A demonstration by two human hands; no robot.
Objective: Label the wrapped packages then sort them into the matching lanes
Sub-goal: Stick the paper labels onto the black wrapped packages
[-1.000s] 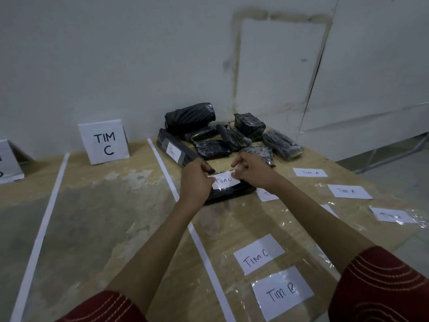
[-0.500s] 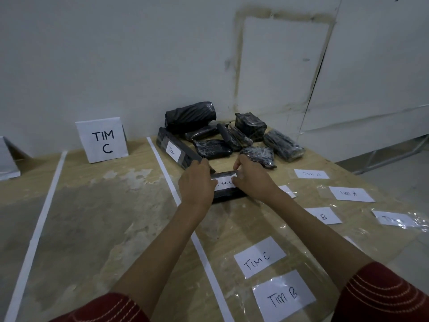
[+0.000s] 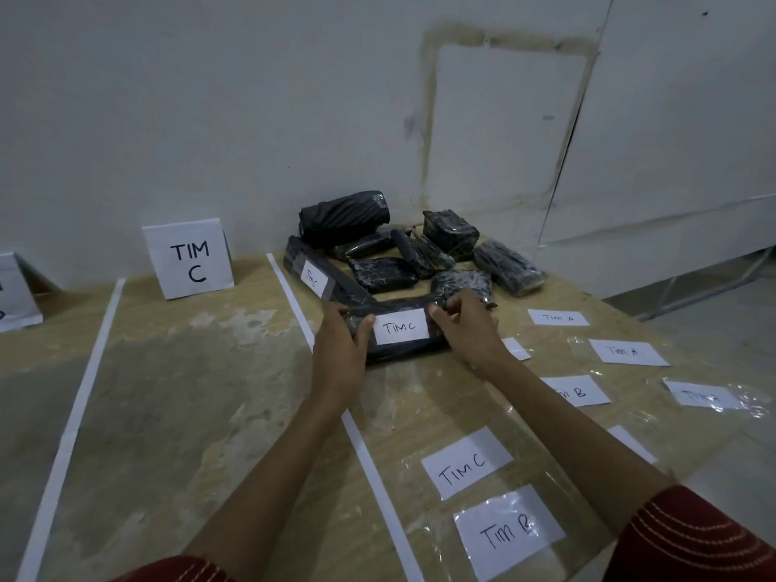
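Long black plastic-wrapped package (image 3: 403,351), white paper "TIM C" label (image 3: 401,328) on top, is lying just right of white tape line (image 3: 286,289). Your left hand (image 3: 338,350) and right hand (image 3: 468,329) are gripping its ends, fingers curled; right possibly pinching wrap. Be pressing label edges flat before lifting.

Plywood table (image 3: 189,392) w/ white tape lines (image 3: 77,413), TIM C sign (image 3: 189,260), black pkgs (image 3: 344,218), loose labels (image 3: 466,462).

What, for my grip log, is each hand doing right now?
Left hand: grips the left end of the TIM C package.
Right hand: fingers curled on the same package's right end.
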